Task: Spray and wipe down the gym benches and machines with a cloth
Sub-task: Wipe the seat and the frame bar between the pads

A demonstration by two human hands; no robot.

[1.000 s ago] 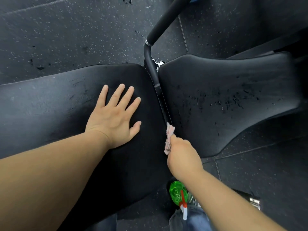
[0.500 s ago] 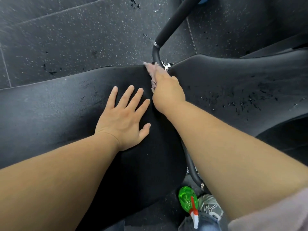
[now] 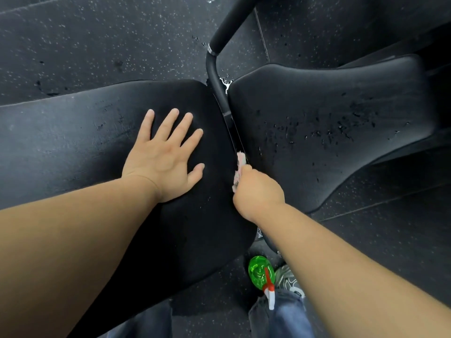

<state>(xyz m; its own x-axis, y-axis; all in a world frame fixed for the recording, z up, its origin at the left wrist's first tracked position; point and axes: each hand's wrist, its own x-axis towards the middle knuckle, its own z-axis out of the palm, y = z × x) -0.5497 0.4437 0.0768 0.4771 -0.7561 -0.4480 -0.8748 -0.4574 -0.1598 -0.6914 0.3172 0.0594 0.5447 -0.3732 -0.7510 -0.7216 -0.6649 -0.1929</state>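
From where I stand, the person leans over the bench with the left hand laid flat on the long pad, fingers spread and thumb out, steadying it. The right hand is balled round a pink cloth, its fingers curled under and mostly hidden. The cloth's end pokes into the narrow gap between that pad and the seat pad, where the black frame tube runs. To do this pass well, I'd push the cloth deep into the seam and draw it along the whole length, pressing both pad edges. A dry face should then take the droplets scattered over the seat pad. The green spray bottle sits by the person's leg, within reach.
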